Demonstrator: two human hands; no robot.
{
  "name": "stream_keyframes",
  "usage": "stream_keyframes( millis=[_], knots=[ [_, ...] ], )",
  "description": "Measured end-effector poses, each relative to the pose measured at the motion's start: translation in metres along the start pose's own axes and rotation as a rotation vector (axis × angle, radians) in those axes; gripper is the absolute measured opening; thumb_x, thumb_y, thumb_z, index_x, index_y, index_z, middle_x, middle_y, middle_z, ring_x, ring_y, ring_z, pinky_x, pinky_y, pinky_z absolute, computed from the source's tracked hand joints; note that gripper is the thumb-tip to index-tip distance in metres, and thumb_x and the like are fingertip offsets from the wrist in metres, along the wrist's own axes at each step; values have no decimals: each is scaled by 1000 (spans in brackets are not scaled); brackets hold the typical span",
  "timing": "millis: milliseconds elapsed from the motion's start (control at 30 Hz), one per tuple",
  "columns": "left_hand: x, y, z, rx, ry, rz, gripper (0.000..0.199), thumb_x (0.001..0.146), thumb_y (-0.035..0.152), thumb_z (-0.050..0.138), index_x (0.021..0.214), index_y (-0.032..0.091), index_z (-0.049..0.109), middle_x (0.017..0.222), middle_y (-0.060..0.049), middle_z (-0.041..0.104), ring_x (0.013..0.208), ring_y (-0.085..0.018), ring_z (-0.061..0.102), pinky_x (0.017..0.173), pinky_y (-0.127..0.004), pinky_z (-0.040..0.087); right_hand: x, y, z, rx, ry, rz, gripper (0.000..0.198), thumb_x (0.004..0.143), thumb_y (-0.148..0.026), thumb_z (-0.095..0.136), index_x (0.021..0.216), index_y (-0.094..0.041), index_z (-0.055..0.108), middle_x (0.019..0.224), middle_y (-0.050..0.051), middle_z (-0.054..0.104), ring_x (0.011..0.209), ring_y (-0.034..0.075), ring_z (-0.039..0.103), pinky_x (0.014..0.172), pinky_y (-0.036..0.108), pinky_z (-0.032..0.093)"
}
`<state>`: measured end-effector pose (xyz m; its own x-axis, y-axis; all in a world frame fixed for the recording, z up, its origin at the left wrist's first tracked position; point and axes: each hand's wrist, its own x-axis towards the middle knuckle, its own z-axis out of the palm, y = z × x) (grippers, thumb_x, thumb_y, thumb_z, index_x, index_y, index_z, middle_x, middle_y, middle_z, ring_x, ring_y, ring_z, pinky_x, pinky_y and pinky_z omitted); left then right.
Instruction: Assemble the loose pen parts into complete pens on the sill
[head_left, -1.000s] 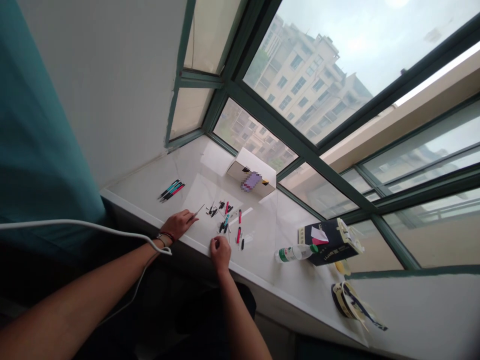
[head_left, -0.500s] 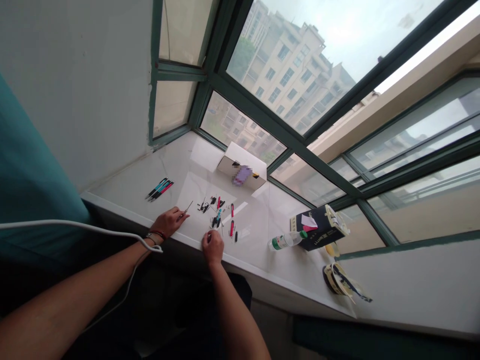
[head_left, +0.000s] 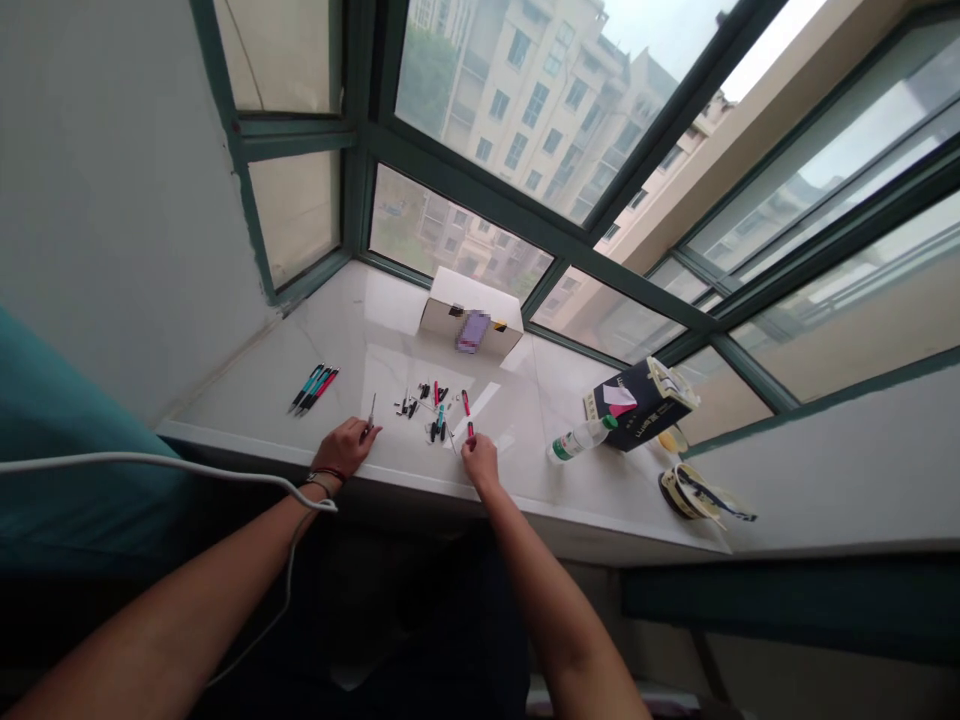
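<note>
Left hand (head_left: 346, 446): near the front edge of the glossy white marble-patterned sill (head_left: 517, 455), fingers pinched on a slim pen part with a thin pointed tip (head_left: 372, 412), tip away from the person. Right hand (head_left: 480, 462): fingers bunched at the near end of a short red pen barrel (head_left: 470, 430); can't tell if gripped or only touched. Second red barrel piece (head_left: 466, 403) just beyond it. Small black loose pen parts (head_left: 412, 408) and a turquoise barrel piece (head_left: 440, 413) lie scattered between the hands. Side-by-side black, turquoise and red pens (head_left: 313, 390) sit left of that. Clear green-capped bottle (head_left: 581, 440) well right, near a dark blue carton (head_left: 649, 400).
</note>
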<state>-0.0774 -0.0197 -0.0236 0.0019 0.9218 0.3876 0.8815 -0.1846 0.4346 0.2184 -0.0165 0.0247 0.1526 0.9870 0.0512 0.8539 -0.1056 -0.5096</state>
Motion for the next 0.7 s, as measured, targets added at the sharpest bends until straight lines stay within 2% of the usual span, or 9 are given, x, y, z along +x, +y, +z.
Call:
stream_keyframes(
  millis=[100,267,400,567,700],
  knots=[
    [0,1,-2,3,2,10,39,97,49,42,76,21,58,81,-6,63,70,-18,58,63,-28,38,10,10,-12,-133,-98,-5,10,85,-15,60,88,-16,70,94,10,70,89,20,63,79,26,42],
    [1,2,-5,-23,-4,22,37,97,48,43,79,21,59,82,-7,63,71,-19,58,64,-29,38,14,6,-11,-254,-167,-27,17,89,-16,58,100,-16,71,103,13,71,94,22,65,77,26,42],
    [1,2,-6,-37,-21,14,36,97,47,43,80,20,59,84,-8,63,74,-20,58,65,-29,38,16,-4,-9,-350,-248,74,25,93,-17,50,106,-14,71,109,18,70,94,24,67,74,29,44],
    [1,1,-6,-49,-27,52,35,98,45,42,79,21,58,82,-7,61,74,-19,58,66,-29,40,24,-12,-12,-318,-309,158,22,86,-12,58,103,-11,72,104,21,71,89,27,69,73,31,47],
    [1,0,-5,-43,-25,57,35,99,44,41,79,21,57,82,-7,61,75,-19,58,66,-29,40,29,-23,-14,-251,-296,171,19,80,-12,66,97,-10,72,102,22,71,93,27,69,76,30,48]
  ],
)
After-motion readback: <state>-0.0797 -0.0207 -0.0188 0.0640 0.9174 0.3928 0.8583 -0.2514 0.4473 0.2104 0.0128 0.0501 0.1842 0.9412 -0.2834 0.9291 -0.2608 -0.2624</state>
